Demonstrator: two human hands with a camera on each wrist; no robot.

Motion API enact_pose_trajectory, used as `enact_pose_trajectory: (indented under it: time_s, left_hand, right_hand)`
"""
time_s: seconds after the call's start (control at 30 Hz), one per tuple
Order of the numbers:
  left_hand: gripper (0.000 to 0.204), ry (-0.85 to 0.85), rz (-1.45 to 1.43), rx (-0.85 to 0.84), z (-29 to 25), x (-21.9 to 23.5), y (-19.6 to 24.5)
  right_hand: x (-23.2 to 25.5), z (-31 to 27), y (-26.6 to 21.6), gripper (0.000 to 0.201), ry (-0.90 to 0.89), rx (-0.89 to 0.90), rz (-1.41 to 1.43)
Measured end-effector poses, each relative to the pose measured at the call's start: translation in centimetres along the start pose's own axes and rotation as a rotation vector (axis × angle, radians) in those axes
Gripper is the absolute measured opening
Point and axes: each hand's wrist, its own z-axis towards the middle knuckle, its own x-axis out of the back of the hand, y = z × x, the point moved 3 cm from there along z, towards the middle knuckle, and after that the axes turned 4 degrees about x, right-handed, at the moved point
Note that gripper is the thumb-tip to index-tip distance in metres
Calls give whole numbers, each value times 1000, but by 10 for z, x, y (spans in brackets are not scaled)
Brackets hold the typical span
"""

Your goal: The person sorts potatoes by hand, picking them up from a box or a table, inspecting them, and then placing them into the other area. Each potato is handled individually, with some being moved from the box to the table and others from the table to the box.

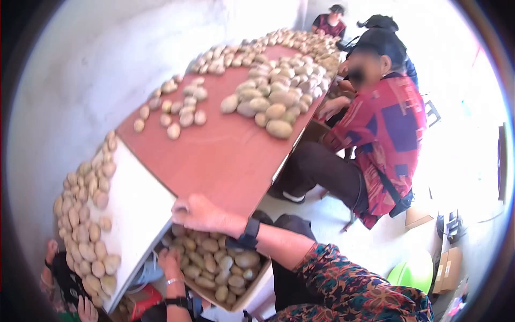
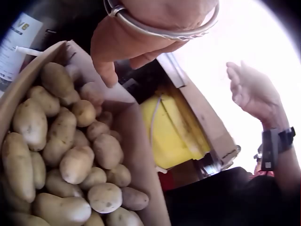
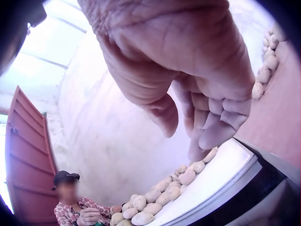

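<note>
My right hand [image 1: 201,214] is above the corner where the red tabletop [image 1: 214,177] meets the white tabletop [image 1: 131,182]. In the right wrist view its fingers [image 3: 221,117] are loosely bent, the thumb apart, with nothing between them. Below, a cardboard box [image 1: 236,307] full of potatoes [image 1: 209,260] stands beside the table. My left hand [image 1: 170,263] is at the box's left side. Seen from the left wrist, this hand [image 2: 141,42], under a silver bangle [image 2: 164,33], hangs over the box's rim with relaxed fingers and holds nothing; part of it is cut off.
Heaps of potatoes [image 1: 279,88] cover much of the red tabletop, and more potatoes [image 1: 86,231] line the white one. A seated person [image 1: 375,139] works on the right. A yellow object [image 2: 171,132] lies in another box. A green basin [image 1: 416,271] stands on the floor.
</note>
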Motion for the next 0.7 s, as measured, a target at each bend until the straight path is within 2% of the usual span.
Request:
enact_pose_trajectory:
  time_s: [0.07,0.1,0.13,0.2,0.23,0.3,0.37,0.5,0.57,0.63,0.7]
  left_hand:
    - [44,-108,-2,-6,-39,-35,36]
    - [45,-182,16,21,-54,-43,41]
    - [45,-179,22,36,-71,-53,44]
    - [48,-354,98,-68,-95,-72,63]
    - [48,-340,94,-66,-103,-74,69]
    - [44,-469,154,-81,-117,-85,79]
    - [44,-452,166,-69,-123,-89,82]
    - [43,-489,143,-182,-127,-97,97]
    - [43,-502,123,-168,-124,-99,101]
    - [41,-487,113,-164,-122,-98,99]
    - [37,-463,31,-204,-127,-102,113]
  right_hand:
    - [2,6,-6,26,-4,-52,42]
    - [-2,7,-1,24,13,-53,78]
    - [-3,4,7,23,26,-63,124]
    - [-6,5,7,24,16,-100,140]
    - [-8,5,6,24,13,-133,161]
    - [-12,6,7,26,8,-140,159]
    - [-14,2,7,27,6,-150,153]
    - [-13,4,6,36,-3,-130,133]
    - [-13,12,10,39,2,-114,161]
    - [-16,7,14,44,45,-91,-1]
    - [-17,4,6,45,32,-145,65]
